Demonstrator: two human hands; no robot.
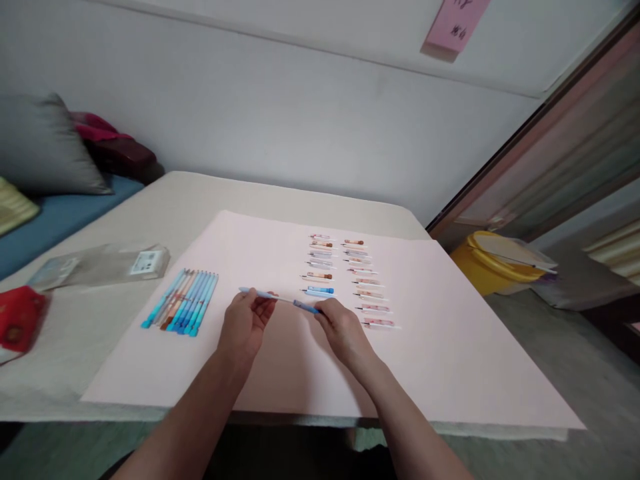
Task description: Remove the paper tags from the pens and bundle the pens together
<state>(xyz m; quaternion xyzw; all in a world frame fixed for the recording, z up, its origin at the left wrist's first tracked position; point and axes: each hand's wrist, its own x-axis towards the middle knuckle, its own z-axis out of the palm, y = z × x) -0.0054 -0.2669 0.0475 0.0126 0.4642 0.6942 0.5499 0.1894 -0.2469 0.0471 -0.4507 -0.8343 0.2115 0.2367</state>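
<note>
Over the pink sheet [295, 367], my left hand [245, 320] is closed around a slim light blue pen [253, 293], its pointed end toward the left. A thin pale length of it stretches right to a darker blue pen piece [305, 307]. My right hand [343, 327] pinches that piece; whether the two parts touch I cannot tell. Left of my hands lies a row of several blue and brown pens [185, 300] side by side. Just beyond my right hand are two columns of short pen parts, among them a blue one [320, 291] and a pinkish one [380, 323].
A clear plastic package [107, 265] lies at the left on the pale tablecloth [200, 193], near a red object [23, 319]. A grey cushion [50, 147] is beyond. Past the table's right side stands a yellow bucket [480, 267]. A white wall [280, 113] borders the far side.
</note>
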